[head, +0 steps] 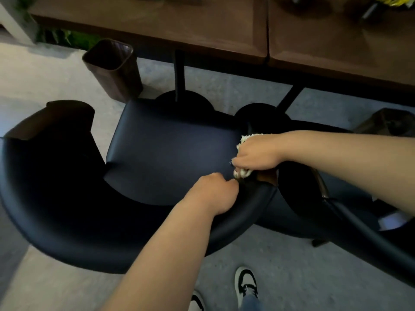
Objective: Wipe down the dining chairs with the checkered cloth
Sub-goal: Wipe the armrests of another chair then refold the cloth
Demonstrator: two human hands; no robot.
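Beside chair (166,151), brown bin (112,68)

Probably a restaurant: joined wooden tables (224,25) on pedestal bases, padded chairs (161,151), floor bins (112,68).

cloth (246,140): mostly hidden under the right hand (256,153); check pattern unreadable
left hand (215,191) fingers: tips curled out of sight
second chair (336,198): cut off right of the fingers

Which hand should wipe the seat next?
Right, probably. The right hand already grips the checkered cloth at the seat edge. The left hand grips the chair's curved backrest, holding no cloth.
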